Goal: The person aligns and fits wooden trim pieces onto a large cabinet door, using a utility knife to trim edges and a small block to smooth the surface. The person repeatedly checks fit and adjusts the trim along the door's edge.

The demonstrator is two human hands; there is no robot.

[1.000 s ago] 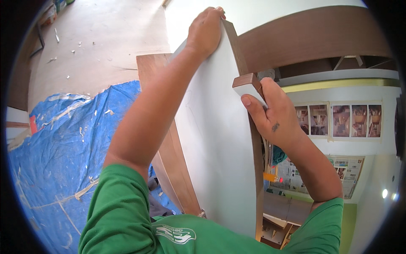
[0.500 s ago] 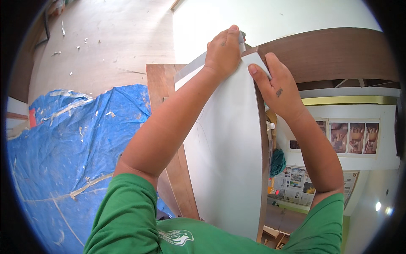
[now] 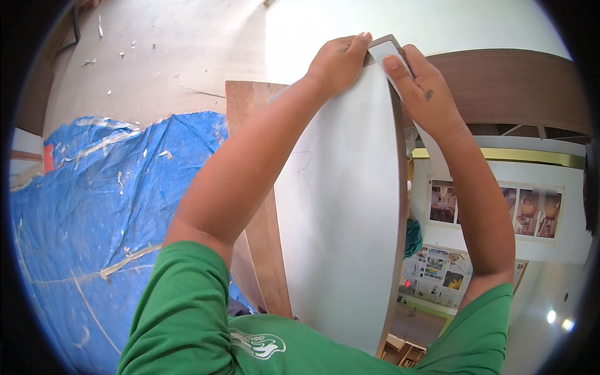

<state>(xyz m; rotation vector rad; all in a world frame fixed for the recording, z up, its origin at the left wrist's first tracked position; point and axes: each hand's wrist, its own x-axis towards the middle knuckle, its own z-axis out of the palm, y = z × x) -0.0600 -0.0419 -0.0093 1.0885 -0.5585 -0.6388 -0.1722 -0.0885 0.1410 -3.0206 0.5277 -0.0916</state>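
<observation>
Bright | white surface at top washed out | light spots glare lower right | rim dark

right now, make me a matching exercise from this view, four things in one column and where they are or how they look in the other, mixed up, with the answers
Column one
1. left hand
2. right hand
3. blue sheet
4. bundle right of the white panel

Column two
A. teal
B. wrinkled, spread out at the left of the picture
C. gripping a white-faced block with brown edges
D. at the panel's top end, left of the block

Right pairs: 1-D, 2-C, 3-B, 4-A
</observation>
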